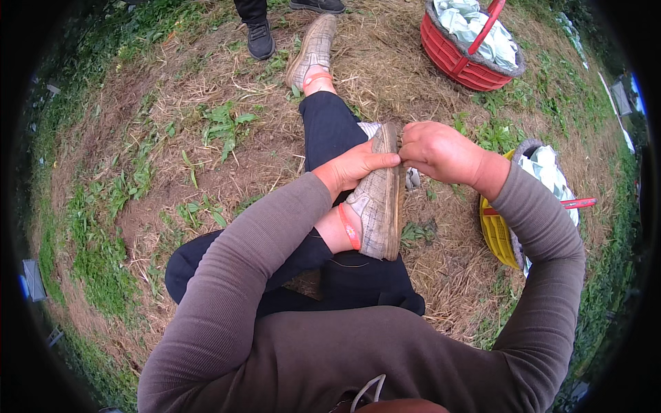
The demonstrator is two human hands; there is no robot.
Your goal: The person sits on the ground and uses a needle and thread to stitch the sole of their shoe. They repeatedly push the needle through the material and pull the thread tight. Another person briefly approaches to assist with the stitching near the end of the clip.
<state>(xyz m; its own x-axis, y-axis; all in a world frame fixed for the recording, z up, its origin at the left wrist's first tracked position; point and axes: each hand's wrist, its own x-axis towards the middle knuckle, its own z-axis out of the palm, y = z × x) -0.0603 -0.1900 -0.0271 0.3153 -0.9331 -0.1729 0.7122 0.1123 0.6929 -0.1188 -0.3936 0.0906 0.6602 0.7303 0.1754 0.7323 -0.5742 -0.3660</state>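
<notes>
while one leg is held outstretched [327,127], the pale checked shoe [374,196] on the other foot is laid across it, sole [392,213] turned to the right. the forefoot is clasped by the left hand [351,167], thumb pressed near the sole's edge. the fingers of the right hand [444,153] are curled against the sole near the toe; whether anything is pinched there cannot be told. an orange band [349,227] is worn at the ankle. pale sheeting is held in a red basket [444,54] and a yellow basket [497,237].
</notes>
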